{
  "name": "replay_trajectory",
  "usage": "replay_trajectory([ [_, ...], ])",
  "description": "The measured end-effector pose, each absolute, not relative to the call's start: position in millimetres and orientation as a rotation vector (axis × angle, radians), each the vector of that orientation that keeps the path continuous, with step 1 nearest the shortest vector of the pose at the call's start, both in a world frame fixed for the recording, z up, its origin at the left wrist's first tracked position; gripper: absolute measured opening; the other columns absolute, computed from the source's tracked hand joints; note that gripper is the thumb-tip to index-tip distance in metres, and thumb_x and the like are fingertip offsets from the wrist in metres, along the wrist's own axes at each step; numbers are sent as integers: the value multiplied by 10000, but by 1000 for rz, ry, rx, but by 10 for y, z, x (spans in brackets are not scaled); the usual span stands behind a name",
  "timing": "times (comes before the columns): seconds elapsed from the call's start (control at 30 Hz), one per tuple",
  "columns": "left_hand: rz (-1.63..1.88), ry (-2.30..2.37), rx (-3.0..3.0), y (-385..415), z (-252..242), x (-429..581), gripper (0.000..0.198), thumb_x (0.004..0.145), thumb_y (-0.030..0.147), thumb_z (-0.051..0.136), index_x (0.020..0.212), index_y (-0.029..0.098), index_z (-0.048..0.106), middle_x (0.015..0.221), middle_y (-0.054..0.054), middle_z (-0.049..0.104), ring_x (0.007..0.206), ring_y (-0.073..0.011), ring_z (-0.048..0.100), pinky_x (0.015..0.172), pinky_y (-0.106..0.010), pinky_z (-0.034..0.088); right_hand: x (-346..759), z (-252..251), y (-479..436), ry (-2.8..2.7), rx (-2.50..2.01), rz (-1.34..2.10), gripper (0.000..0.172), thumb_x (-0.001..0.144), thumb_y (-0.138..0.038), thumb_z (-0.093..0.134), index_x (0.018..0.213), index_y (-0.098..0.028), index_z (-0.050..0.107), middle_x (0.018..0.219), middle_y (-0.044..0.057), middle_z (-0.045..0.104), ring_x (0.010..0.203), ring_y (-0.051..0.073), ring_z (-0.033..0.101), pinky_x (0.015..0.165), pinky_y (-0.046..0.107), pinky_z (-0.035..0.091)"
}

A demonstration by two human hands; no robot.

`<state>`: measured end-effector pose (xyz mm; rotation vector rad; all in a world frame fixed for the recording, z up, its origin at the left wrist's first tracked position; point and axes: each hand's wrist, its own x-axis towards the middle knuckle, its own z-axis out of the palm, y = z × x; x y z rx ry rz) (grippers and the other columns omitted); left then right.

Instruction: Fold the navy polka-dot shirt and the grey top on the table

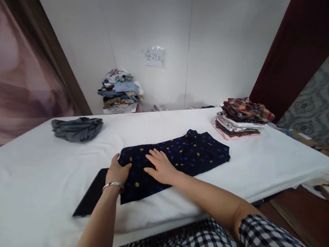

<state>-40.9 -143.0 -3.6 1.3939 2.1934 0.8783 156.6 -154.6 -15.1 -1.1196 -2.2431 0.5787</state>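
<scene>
A dark navy garment (181,156) with blue and yellow dots lies spread on the white table (31,177). My left hand (117,173), with a metal bracelet on the wrist, grips the garment's left edge with the fingers curled under the cloth. My right hand (161,166) rests flat on the garment with the fingers stretched out, just right of the left hand. A flat black board (92,197) lies under the garment's left end and sticks out toward the table's front.
A crumpled grey garment (77,129) lies at the back left. A stack of folded plaid and patterned clothes (243,118) sits at the back right. A pile of clothes (121,90) stands against the wall under a paper note (155,57).
</scene>
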Motion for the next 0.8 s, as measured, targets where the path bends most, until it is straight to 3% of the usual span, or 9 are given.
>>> replay_trajectory([
  [0.13,839,2190,1322,-1503,-6,-455,761,698,312,656,1389,187,360,1137,-157,637,1051,-311,608,908,-440,475,1457,-243,-1564,-1970,-1048,1017,603,837,-432,547,1376,-191,422,1429,103,419,1325,220,375,1099,387,291],
  [0.23,1011,2043,1285,-1437,182,-272,717,687,298,680,1344,181,417,1191,-140,610,1099,-286,580,949,-418,457,1522,-226,-1490,-1613,-1037,1379,588,828,-448,561,1359,-225,441,1380,81,486,1270,205,451,1058,370,356],
  [0.37,1199,1513,1284,-1308,575,266,726,747,322,650,1388,188,336,1217,-136,586,990,-227,632,856,-377,520,1921,-35,-1441,-1215,-936,1575,585,860,-577,446,1356,-268,431,1306,52,561,1167,208,548,990,385,426],
  [0.47,1154,1095,1396,-1245,672,671,693,820,357,573,1425,231,259,1333,-148,499,954,-206,650,817,-375,541,2431,61,-1450,-1028,-924,1599,683,855,-683,295,1342,-229,449,1230,80,612,1057,232,615,872,387,501],
  [0.57,1155,1180,1591,-1211,419,889,611,821,372,565,1373,202,366,1384,-142,456,1112,-240,578,937,-397,483,2935,-5,-1476,-893,-1025,1594,705,854,-679,287,1285,-165,507,1188,120,630,1022,246,628,806,370,525],
  [0.7,948,1503,1898,-1238,-177,960,550,812,399,559,1306,178,460,1384,-128,465,1291,-262,414,1086,-429,333,3268,-214,-1524,-765,-1208,1502,579,832,-468,523,1340,-204,437,1234,95,607,1008,216,634,797,336,527],
  [0.8,864,1534,2047,-1300,-470,969,517,824,400,535,1282,163,486,1414,-132,430,1322,-253,372,1105,-425,307,3265,-284,-1535,-770,-1249,1471,718,736,-284,650,1390,-284,353,1229,54,611,943,193,652,764,331,537],
])
